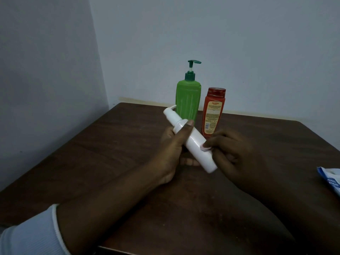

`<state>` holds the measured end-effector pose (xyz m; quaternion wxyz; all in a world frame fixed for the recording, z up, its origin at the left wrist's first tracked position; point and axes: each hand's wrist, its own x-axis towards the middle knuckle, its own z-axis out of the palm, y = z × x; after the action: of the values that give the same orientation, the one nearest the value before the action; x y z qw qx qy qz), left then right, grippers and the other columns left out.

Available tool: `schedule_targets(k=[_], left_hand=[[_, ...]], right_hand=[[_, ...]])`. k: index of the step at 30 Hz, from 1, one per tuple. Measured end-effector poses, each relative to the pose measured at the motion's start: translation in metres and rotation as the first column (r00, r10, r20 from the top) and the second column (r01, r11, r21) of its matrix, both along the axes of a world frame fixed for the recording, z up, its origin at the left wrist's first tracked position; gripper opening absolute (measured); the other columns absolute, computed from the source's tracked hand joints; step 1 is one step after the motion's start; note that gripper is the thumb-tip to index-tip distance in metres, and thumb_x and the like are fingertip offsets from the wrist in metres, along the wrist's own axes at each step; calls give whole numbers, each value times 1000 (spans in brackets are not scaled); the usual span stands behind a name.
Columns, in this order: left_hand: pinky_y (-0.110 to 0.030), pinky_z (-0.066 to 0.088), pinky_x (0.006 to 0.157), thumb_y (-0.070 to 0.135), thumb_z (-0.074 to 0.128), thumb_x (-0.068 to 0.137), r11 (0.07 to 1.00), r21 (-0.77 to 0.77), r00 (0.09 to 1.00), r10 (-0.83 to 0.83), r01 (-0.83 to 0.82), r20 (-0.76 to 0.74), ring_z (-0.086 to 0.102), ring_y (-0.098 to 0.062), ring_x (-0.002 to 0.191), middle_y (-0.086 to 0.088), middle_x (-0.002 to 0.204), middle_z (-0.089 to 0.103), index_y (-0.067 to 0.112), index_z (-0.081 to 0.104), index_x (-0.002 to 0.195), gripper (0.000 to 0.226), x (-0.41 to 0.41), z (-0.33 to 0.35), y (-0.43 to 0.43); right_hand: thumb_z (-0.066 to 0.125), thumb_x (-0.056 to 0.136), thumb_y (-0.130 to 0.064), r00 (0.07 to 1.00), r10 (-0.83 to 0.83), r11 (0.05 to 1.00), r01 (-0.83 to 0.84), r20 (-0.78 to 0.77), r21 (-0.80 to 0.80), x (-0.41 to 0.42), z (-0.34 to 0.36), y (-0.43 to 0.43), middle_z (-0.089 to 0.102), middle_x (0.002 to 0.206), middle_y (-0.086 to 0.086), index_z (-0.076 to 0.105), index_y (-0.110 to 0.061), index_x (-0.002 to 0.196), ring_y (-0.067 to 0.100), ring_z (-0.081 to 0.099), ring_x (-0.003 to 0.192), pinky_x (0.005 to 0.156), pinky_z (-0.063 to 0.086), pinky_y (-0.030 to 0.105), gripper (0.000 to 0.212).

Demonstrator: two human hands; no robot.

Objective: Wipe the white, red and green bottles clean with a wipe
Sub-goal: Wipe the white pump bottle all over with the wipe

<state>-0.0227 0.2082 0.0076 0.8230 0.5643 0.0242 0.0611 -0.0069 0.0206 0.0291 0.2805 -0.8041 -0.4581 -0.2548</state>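
In the head view, a white bottle (197, 144) is held tilted above a dark brown table (110, 153), with its pump end raised to the upper left and its flat base lowered to the lower right. It is gripped by the left hand (171, 150) around its upper half: the thumb (187, 127) is laid across the front of the bottle just below the collar, while the remaining fingers are wrapped behind it and are mostly hidden. The right hand (233, 151) is placed against the right side of the bottle's lower half, and a small pale wipe (205, 148) is pinched between its curled fingers (218, 138) and pressed onto the bottle's surface. The base of the bottle projects past both hands and is not covered. Behind the hands, near the far edge of the table, a green bottle (187, 102) with a dark green pump is seen standing upright, and a red bottle (212, 115) is stood upright just beside it on the right, its printed label turned to the camera. A blue and white packet (331, 179) is partly seen at the right edge of the table. A white sleeve (31, 234) is worn on the left forearm, and a pale wall (239, 43) is seen behind the table.
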Motion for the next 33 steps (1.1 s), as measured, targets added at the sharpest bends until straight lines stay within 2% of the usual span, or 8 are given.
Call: schedule_targets(k=[3,7,14,22,25,28,31,33], left_hand=[[-37,60,57,66,78,75,983,177,997,-57,47,50,78,-24,84,-6,105,76,27,59,122,64,-4,-3,-2],[-36,59,56,73,75,71,981,190,998,-42,33,47,78,-22,81,0,99,78,27,61,119,68,-6,-7,2],[-33,56,50,73,80,58,978,139,988,151,-153,27,77,-18,75,-6,98,76,23,62,121,83,6,-3,13],[-28,60,56,60,80,67,950,272,976,102,-153,194,77,-18,88,3,103,77,28,58,121,67,-6,-6,4],[-22,59,60,55,80,57,911,365,956,90,-193,280,73,-5,93,6,109,72,35,55,121,71,-7,2,-4],[-18,59,65,46,81,62,883,423,935,50,-205,350,69,6,96,17,109,68,39,54,117,62,0,11,-14],[-20,60,72,48,84,66,838,494,925,30,-230,380,67,6,98,18,109,67,40,54,115,58,19,16,-32],[-28,62,74,47,90,69,801,539,915,27,-260,403,69,1,96,21,107,68,40,54,114,58,36,14,-45]], right_hand=[[51,92,-26,999,36,999,-36,-16,22,-2,1,2,63,111,3,72,-13,105,15,60,99,81,53,34,28],[60,91,-16,998,58,997,-57,-27,43,-6,4,6,64,112,5,74,-12,103,16,61,102,87,52,32,19],[70,90,-15,984,123,941,-158,-132,-299,-1,21,-2,63,114,-2,76,-23,105,8,58,104,86,49,18,18],[65,90,-4,999,52,994,-52,5,93,14,5,1,66,105,4,75,-11,103,13,63,96,84,52,28,17],[68,89,-4,1000,-19,984,17,11,175,28,9,-12,65,98,-3,74,-14,99,3,60,91,78,48,18,15],[69,88,-13,992,-39,997,31,-118,-66,43,14,-31,63,92,-9,72,-16,93,-4,57,84,74,43,11,6],[67,91,-25,947,-186,897,56,-260,-438,54,20,-52,67,96,-10,72,-22,95,-1,59,85,74,45,17,7],[67,91,-26,909,-271,846,68,-316,-528,56,22,-64,66,92,-10,70,-22,92,-1,60,81,73,46,19,4]])
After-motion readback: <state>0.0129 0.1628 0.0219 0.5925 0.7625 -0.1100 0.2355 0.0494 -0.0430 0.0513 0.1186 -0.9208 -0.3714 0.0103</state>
